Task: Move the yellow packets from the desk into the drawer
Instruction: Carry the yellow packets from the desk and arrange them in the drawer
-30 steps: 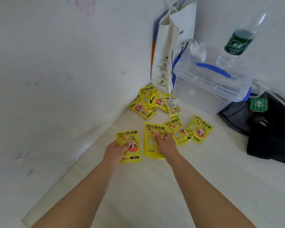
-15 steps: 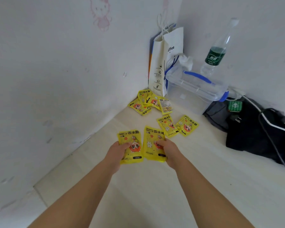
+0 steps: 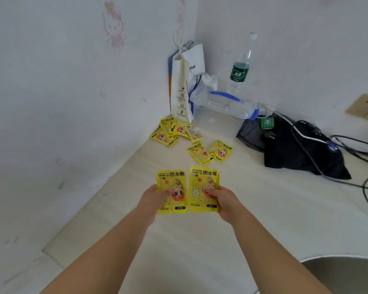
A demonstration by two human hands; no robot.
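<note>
My left hand [image 3: 154, 198] grips a yellow hand-warmer packet [image 3: 172, 181] by its lower left part, thumb on its face. Beside it, my right hand [image 3: 224, 199] holds a second yellow packet [image 3: 202, 181] by its lower right part. Both packets are lifted slightly above the pale desk [image 3: 263, 209], side by side. Two more yellow packets [image 3: 199, 153] [image 3: 221, 150] lie flat further back. A small heap of several yellow packets [image 3: 174, 132] sits in the far corner by the wall. No drawer is in view.
A white paper bag [image 3: 183, 85] stands in the corner. Next to it is a clear plastic box with blue handle [image 3: 223, 105] and a water bottle [image 3: 239, 71]. A black bag [image 3: 295, 149] and cables [image 3: 365, 187] lie at right. The left wall [image 3: 62, 102] is close.
Both hands have lifted a packet each off the desk and drawn them back toward me. The view has pulled back and tilted up, showing more wall and cables.
</note>
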